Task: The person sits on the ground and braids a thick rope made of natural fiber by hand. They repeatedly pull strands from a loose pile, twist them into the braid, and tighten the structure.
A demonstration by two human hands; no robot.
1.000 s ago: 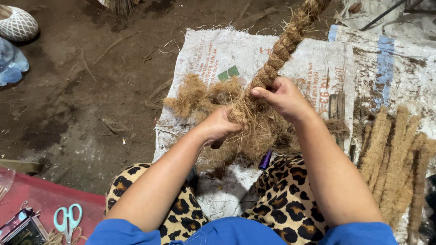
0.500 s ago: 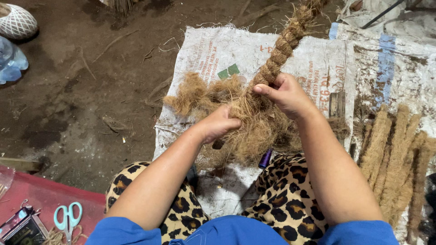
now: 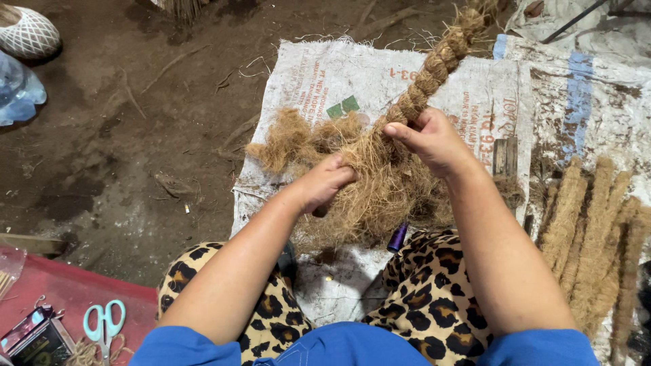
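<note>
Over a woven sack (image 3: 325,74) on dirt, left hand (image 3: 325,184) clenches loose coir fibre (image 3: 380,196) while right hand (image 3: 434,139) pinches the braided rope (image 3: 434,68); keeping tension even should tighten the plait.

Dark dirt floor (image 3: 135,149), white woven sacks (image 3: 319,74)

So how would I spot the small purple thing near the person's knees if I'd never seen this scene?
Start at the white woven sack spread on the dirt floor, then follow the thick braided brown fibre rope down to the loose tuft gripped by both hands. Just below that tuft, beside the leopard-print trouser leg, lies a small purple cylinder. It is the only glossy violet object among brown fibres.
</note>
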